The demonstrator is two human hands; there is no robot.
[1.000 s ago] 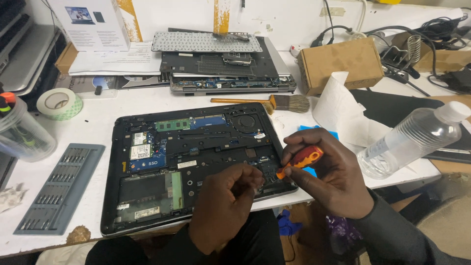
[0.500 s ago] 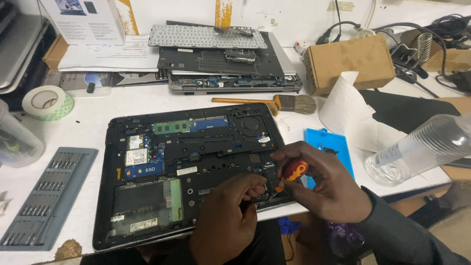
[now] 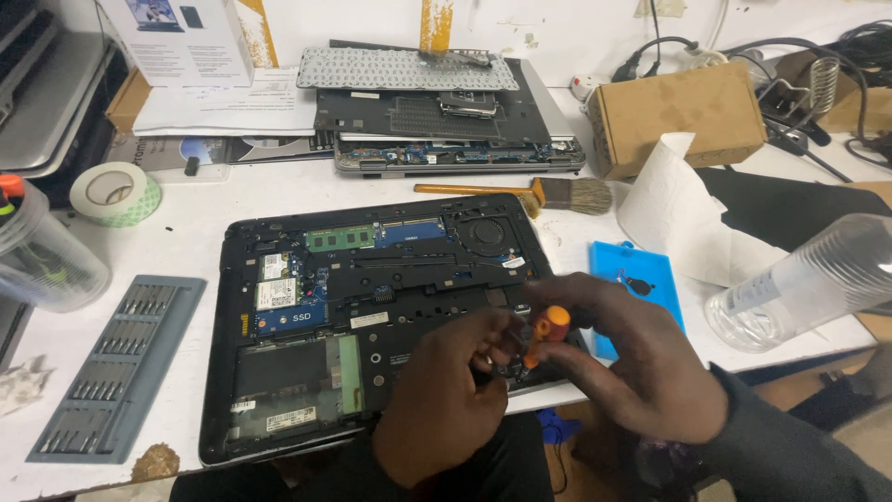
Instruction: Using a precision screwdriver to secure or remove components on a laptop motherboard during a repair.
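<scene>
- I found my right hand (image 3: 641, 367) closed around an orange-handled screwdriver (image 3: 544, 333), gripped high on the handle so the shaft pointed down into the near right corner of the open laptop (image 3: 372, 316); the tip itself was hidden behind my fingers.
- My left hand (image 3: 441, 400) sat just beside it, fingertips pinched close at the shaft. I judged this was to steady the tip, though I could not tell whether they clamped the tool or a small part.
- The laptop lay bottom-up with its cover off, directly under both hands, its near edge overhanging the table (image 3: 195, 209) edge, which kept the corner within easy reach.
- A blue parts mat (image 3: 641, 279) lay just right of my right hand, small dark pieces on it, apparently placed to catch removed fasteners.
- A grey bit tray (image 3: 116, 363) lay well to the left of my left hand, rows facing up for quick selection.
- Beyond the hands, a brush (image 3: 530, 193) rested past the laptop; a clear plastic bottle (image 3: 808, 284) lay on its side to the far right.
</scene>
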